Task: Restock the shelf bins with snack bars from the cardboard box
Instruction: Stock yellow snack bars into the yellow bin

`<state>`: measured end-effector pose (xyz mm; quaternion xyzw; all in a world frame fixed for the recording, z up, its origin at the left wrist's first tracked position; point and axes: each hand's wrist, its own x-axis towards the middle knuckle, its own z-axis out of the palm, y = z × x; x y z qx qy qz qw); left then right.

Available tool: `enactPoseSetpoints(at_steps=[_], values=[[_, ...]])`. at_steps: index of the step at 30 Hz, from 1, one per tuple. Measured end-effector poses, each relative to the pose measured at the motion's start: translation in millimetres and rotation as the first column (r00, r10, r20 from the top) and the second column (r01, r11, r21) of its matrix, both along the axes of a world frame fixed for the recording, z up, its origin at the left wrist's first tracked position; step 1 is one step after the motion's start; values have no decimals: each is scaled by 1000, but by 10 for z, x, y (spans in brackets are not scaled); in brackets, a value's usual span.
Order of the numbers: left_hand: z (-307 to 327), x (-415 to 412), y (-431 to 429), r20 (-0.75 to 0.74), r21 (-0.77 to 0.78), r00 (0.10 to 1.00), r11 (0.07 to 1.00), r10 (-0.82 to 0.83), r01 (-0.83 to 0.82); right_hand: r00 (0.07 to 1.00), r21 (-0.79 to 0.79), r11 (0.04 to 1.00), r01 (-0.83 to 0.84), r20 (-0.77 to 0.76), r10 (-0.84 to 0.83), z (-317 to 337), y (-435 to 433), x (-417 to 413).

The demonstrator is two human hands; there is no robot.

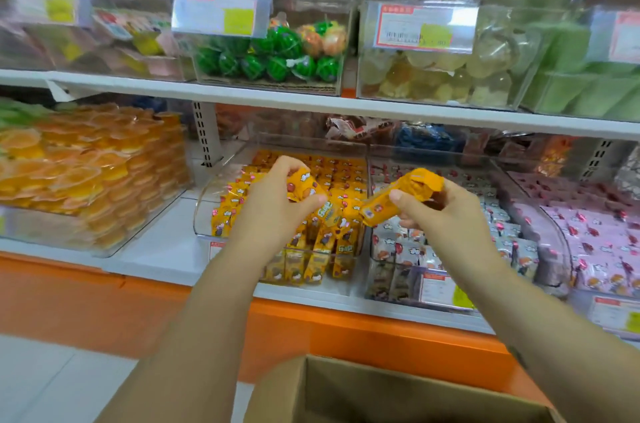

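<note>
The box (pixel 381 395) sits open at the foot of the view, below the lower shelf's (pixel 156 256) orange front edge, as a person restocks snack bars. Both hands hover over the yellow bin (pixel 204 214) at the middle of that shelf. The left hand (pixel 273 200), its fingers (pixel 294 164) curled round a yellow bar (pixel 304 185), is the nearer to the bin's packed rows, which lie straight below and beyond it. The right hand (pixel 446 214) pinches a second bar (pixel 398 200), possibly several given the blur, with its long axis slanting down toward the left hand. A grey bin (pixel 415 249) sits just beside on the right. The upper shelf (pixel 346 103) overhangs the back of both bins.
</note>
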<state>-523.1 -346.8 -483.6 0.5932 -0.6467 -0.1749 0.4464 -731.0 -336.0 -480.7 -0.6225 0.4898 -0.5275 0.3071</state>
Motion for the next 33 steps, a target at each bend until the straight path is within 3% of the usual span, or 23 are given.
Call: enactPoseSetpoints(at_steps=[7,10,13,18,22,24,26,29,31,33], values=[[-190,-265,-275,314,181,934,976,-172,119,997,12,999,30,70,-31,34,-2,63],[-287,-357,-362,376,290,882,940,-284,179,997,6,998,68,23,-68,30,-15,86],[-358,-393,-386,437,326,854,934,-284,144,998,-41,998,51,38,-49,16,-4,101],[-420,-436,-357,440,293,868,951,-229,103,996,-5,1000,-12,86,12,45,11,119],[-347,-337,-350,282,368,913,912,-295,181,974,71,984,-165,170,151,110,-25,94],[-277,-244,-363,246,324,934,930,-259,173,967,73,978,-196,181,181,143,-31,63],[-229,-165,-384,343,236,922,967,-179,100,982,56,985,-162,105,156,152,-39,46],[-263,-124,-404,606,122,794,992,-57,-22,998,44,999,-26,-52,29,124,-79,61],[-320,-142,-425,642,160,763,986,-76,-37,995,50,999,22,-97,-17,91,-116,91],[-348,-163,-456,580,218,806,976,-123,-7,995,57,998,37,-93,-32,51,-156,116]])
